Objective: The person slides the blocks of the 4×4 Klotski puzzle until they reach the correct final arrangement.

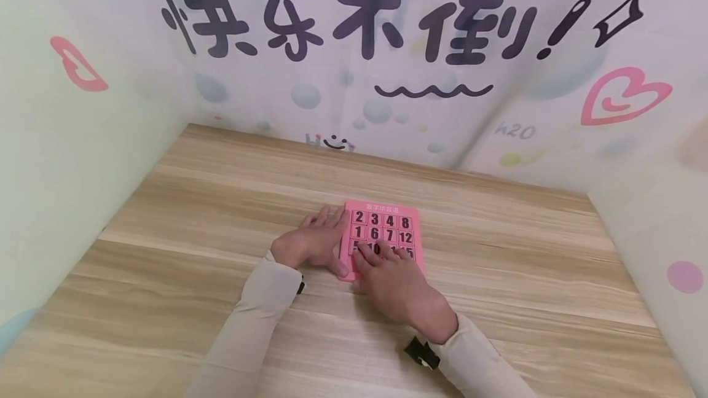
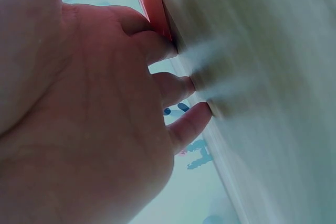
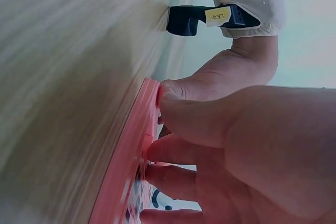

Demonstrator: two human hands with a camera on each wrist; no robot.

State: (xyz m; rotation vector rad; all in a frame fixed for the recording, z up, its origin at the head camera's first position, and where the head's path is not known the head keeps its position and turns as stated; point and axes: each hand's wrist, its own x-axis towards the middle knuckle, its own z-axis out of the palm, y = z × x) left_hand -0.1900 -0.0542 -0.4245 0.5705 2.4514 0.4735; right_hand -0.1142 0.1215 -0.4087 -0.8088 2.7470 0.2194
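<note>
A pink number sliding puzzle (image 1: 412,209) lies flat on the wooden table (image 1: 531,275), black numerals on its tiles. Its top rows read 2 3 4 8 and 1 6 7 12; the lowest part is hidden under my right hand (image 1: 395,284). That hand's fingertips touch the tiles of the third row, around 5 and 10. My left hand (image 1: 312,243) holds the puzzle's left side, thumb at the near left corner. In the left wrist view, its other fingertips (image 2: 186,88) rest on the table beside the pink edge.
A printed cloth (image 1: 310,78) with large dark characters hangs behind the table, and pale walls (image 1: 83,158) flank it. A black wrist device (image 1: 423,352) sits by the right sleeve, another (image 3: 215,17) on the left wrist. Bare table surface surrounds the puzzle.
</note>
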